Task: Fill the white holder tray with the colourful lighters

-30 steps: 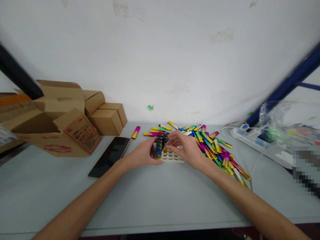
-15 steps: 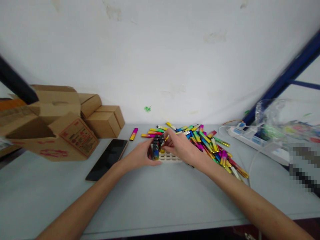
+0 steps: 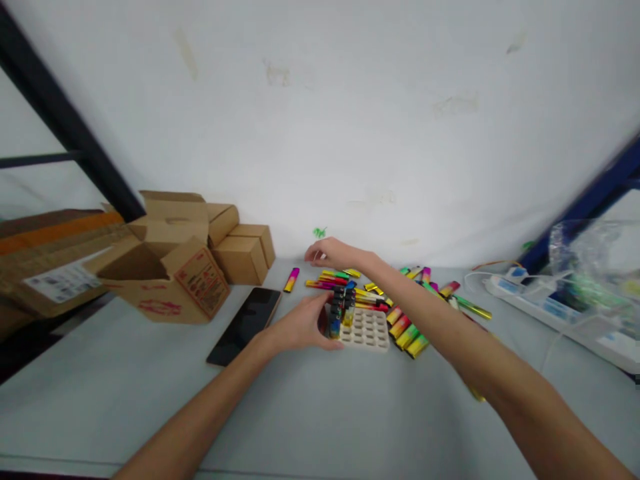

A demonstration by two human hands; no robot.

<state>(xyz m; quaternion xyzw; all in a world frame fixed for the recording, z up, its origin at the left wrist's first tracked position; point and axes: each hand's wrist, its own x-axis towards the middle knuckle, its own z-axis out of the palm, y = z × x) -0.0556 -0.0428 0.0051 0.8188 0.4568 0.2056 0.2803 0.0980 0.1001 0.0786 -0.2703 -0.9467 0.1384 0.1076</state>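
On the tabletop (image 3: pixel 310 407), we clasped the tray (image 3: pixel 363 345) by its left end with our left hand (image 3: pixel 300 325), while our right hand (image 3: pixel 336 253), fingers (image 3: pixel 316 248) bent and hold unclear, hung just beyond crosswise loose lighters (image 3: pixel 327 283).

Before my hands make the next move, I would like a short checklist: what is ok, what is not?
1. Left hand at the pale tray: ok, it curves around the left end.
2. Black-topped pieces upright: ok, they stand at that end.
3. Tray has room: ok, its right part is unfilled.
4. Right hand empty: cannot tell; its fingers curl near the wall.
5. Loose pieces all together: not ok, one purple-yellow piece lies apart.
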